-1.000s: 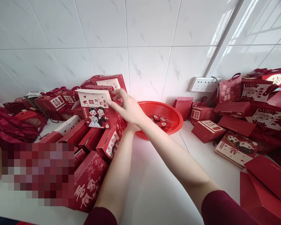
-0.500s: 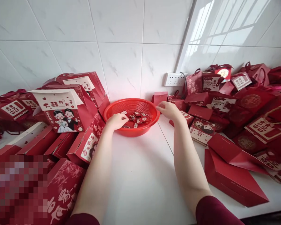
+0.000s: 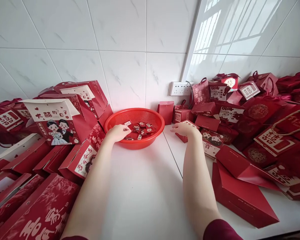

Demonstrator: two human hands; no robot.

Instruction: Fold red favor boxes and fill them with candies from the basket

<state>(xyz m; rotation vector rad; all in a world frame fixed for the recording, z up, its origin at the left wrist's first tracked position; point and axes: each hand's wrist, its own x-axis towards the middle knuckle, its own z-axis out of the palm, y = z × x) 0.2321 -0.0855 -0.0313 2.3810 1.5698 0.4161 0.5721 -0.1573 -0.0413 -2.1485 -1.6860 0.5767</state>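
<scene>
At the front left of a red plastic colander (image 3: 142, 145), my left hand (image 3: 118, 132) reaches over the rim, its fingers drawn together. Whatever they hold, if anything, is hidden. Several small red printed packets (image 3: 142, 129) lie loosely inside the colander. To the colander's right, my right hand (image 3: 185, 129) hangs above the white surface with its fingers bent and slightly apart, and no object shows in it. Just behind that hand is a small red box with a white label (image 3: 190, 123), partly covered by it.
Red gift boxes with a printed couple (image 3: 61, 128) crowd the left side. Many red bags and boxes (image 3: 231, 113) are piled on the right, with a plain red folded box (image 3: 245, 196) in front. A white power strip (image 3: 181, 88) is against the tiled wall.
My right hand has moved right, away from the colander's right rim, toward the small boxes. My left hand stays at the front left rim. The whole view has shifted slightly.
</scene>
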